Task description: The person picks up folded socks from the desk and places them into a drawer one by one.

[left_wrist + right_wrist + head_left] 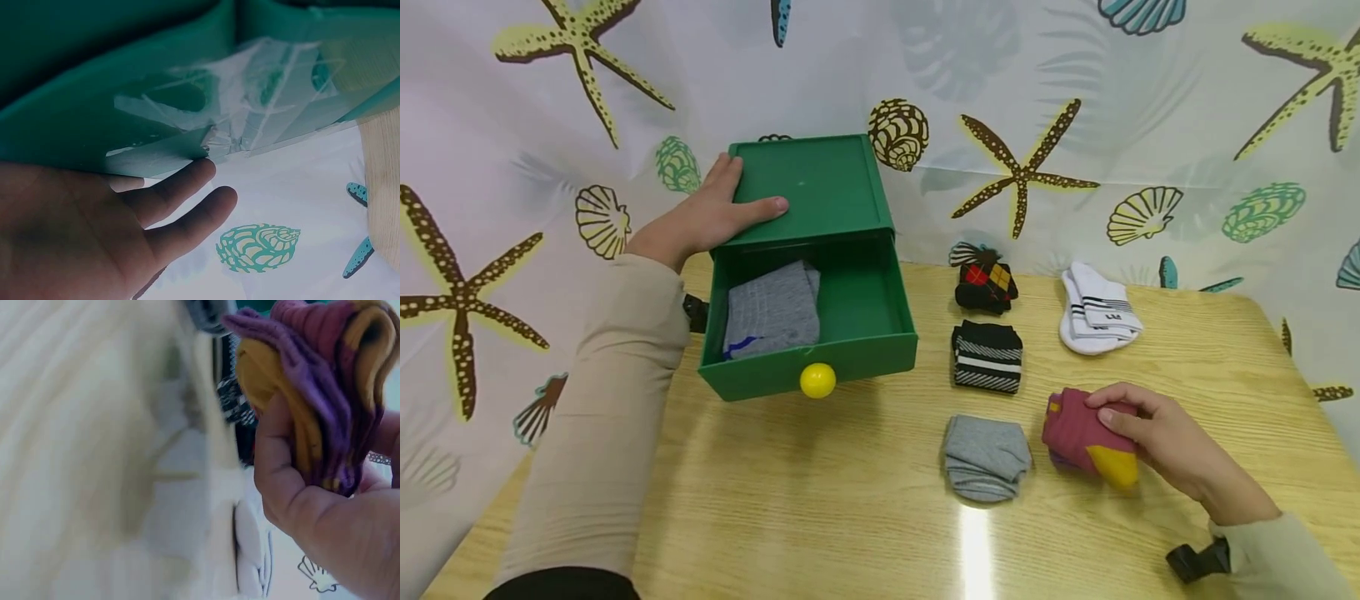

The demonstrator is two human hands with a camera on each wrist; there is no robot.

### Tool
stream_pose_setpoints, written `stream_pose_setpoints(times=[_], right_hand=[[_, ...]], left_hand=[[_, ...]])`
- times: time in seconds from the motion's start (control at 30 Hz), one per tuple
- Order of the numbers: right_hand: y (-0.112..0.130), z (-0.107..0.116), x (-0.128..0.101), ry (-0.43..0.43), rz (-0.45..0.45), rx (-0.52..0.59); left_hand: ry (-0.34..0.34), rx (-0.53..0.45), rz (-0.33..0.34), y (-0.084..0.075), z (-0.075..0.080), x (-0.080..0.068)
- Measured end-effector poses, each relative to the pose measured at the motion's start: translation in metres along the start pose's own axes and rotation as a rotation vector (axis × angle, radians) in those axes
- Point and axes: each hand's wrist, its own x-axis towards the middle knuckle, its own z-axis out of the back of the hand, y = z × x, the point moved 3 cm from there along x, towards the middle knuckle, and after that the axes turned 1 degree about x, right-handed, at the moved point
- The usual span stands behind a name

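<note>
A green drawer box [812,192] stands at the back left, its drawer [868,287] pulled out and showing a yellow round knob [817,380]. Folded grey socks [775,308] with a blue patch lie in the drawer's left part. My left hand [715,208] rests on the box's top left edge, thumb over the top; in the left wrist view its fingers [187,212] lie along the green side, which has clear tape on it. My right hand [1157,425] grips folded maroon socks [1090,433] with mustard and purple parts, raised above the table in the right wrist view.
On the wooden table [775,500], between box and right hand, lie argyle socks [987,287], black-and-white striped socks [987,357] and light grey socks [987,458] in a column. White socks [1097,310] lie further right. A patterned curtain [925,67] hangs behind.
</note>
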Motion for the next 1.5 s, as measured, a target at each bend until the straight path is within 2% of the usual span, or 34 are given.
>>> stream_pose_setpoints(times=[0.3,0.4,0.57,0.67,0.87,1.1,1.2,1.33,1.43,1.5], right_hand=[[0.035,-0.017,0.018,0.066,0.044,0.203],[0.053,-0.027,0.025,0.071,0.106,0.226],[0.089,-0.045,0.037,0.059,0.266,0.293],[0.112,-0.059,0.045,0.057,0.322,0.305],[0.154,-0.097,0.061,0.12,0.337,0.261],[0.189,-0.146,0.089,0.222,0.37,0.15],[0.199,-0.167,0.101,0.206,0.392,-0.037],[0.208,-0.194,0.113,0.148,0.432,-0.366],[0.21,-0.207,0.118,0.132,0.445,-0.493],[0.211,-0.211,0.121,0.156,0.435,-0.512]], left_hand=[[-0.006,0.0,-0.014,-0.001,0.0,-0.002],[-0.01,-0.004,-0.01,0.001,0.0,-0.001],[-0.011,-0.007,-0.008,0.002,-0.001,-0.002],[-0.009,-0.008,-0.006,0.003,-0.001,-0.002],[-0.009,-0.006,0.001,0.004,0.001,-0.003],[-0.002,-0.014,0.004,0.002,0.0,-0.004],[-0.002,-0.018,0.006,0.002,0.0,-0.004],[-0.002,-0.02,0.007,0.002,-0.001,-0.005],[-0.007,-0.021,0.009,0.002,-0.001,-0.005],[-0.009,-0.025,0.011,0.003,0.0,-0.005]])
